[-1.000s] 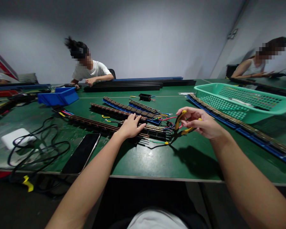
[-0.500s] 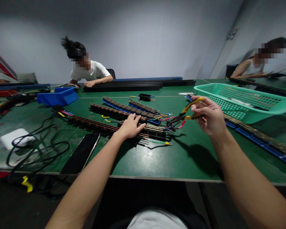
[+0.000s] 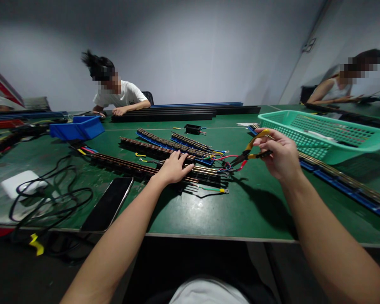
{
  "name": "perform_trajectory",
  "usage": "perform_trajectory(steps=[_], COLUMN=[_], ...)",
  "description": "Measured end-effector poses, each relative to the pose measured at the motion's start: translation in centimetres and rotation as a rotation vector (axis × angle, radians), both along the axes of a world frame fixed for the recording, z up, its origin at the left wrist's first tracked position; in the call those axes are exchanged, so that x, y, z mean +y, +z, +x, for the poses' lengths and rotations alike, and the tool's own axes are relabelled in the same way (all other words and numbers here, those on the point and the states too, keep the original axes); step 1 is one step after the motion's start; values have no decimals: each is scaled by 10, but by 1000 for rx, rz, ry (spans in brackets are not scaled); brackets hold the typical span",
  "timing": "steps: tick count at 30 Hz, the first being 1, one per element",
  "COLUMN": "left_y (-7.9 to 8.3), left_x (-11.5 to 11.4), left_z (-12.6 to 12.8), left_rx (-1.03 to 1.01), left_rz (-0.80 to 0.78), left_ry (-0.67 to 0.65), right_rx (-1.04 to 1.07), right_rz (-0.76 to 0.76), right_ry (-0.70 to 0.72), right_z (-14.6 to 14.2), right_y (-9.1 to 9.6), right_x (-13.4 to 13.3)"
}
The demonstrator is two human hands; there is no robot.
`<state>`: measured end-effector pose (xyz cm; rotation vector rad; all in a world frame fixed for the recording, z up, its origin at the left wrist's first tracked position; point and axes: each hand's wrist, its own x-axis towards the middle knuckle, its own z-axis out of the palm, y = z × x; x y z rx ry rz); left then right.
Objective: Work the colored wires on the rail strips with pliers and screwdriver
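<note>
My left hand (image 3: 174,167) lies flat, fingers spread, on a long black strip with copper rails (image 3: 133,167) on the green table (image 3: 256,207). My right hand (image 3: 280,155) is closed around yellow-handled pliers (image 3: 250,151), held above the table with the jaws pointing left at the red and blue wires (image 3: 229,162) at the strip's right end. A green wire with a yellow ring terminal (image 3: 213,189) lies in front of the strip.
More strips (image 3: 174,145) lie behind. A teal basket (image 3: 323,135) stands at right over blue rails (image 3: 345,183). A phone (image 3: 109,202), black cables (image 3: 50,194), a white box (image 3: 17,182) and a blue bin (image 3: 77,127) are at left. Two other people work at the far tables.
My right hand lifted the pliers up and to the right, away from the green wire, then brought the jaws slightly lower toward the red wire. My left hand stayed put.
</note>
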<state>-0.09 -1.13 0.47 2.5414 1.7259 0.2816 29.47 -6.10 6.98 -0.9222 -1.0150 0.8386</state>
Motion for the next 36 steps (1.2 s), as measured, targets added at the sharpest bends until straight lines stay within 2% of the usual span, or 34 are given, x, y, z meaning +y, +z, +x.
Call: perform_trajectory(steps=[11, 22, 29, 36], left_y=[2, 2, 1, 1], left_x=[-2, -2, -1, -1], left_z=[1, 0, 0, 0], left_rx=[11, 5, -16, -15], left_rz=[-10, -14, -10, -10], left_ry=[11, 6, -3, 1], right_rx=[-113, -150, -189, -194], right_rz=[-76, -19, -22, 1], right_ry=[-39, -30, 25, -4], right_z=[-4, -4, -5, -6], right_y=[-5, -10, -9, -10], right_x=[4, 5, 3, 5])
